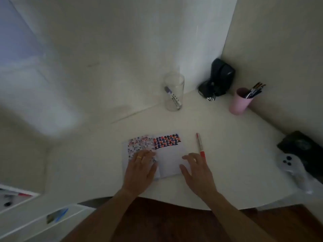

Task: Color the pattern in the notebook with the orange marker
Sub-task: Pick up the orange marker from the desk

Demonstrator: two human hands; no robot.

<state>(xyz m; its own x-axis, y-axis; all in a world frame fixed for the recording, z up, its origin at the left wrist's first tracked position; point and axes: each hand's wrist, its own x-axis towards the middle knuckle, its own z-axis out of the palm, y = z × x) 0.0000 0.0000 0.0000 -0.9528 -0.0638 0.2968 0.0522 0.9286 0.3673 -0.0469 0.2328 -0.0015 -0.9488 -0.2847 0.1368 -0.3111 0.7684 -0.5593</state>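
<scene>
Looking down at a white desk (227,154) tucked into a corner, pretty dim lighting and a bit blurry. An open notebook (167,159) is lying flat near the front edge. Its left page is showing a scattered dotty pattern, and the right page is carrying a denser block of dark, purple and orange shapes (167,141) across its top, with the rest of that page blank.

The left hand (141,169) is lying palm-down on the left page, fingers spread loose and flat, not gripping anything, just pressing the paper. A gold ring (139,157) is sitting on one finger. The right hand (196,172) is hovering or resting at the lower right corner of the notebook, fingers loose and slightly curled, holding nothing.

The orange marker (200,145) is lying on the desk just right of the notebook, cap end toward the person, right beside the right hand's fingertips. Can't tell whether they're actually touching it.

Further back, a clear glass (173,91) is holding a purple marker (172,97) leaning inside it. A pink cup (239,103) full of brushes or pens is standing near the wall, with a black gadget (218,78) sitting in the corner. A white game controller (288,163) is resting at the far right edge.
</scene>
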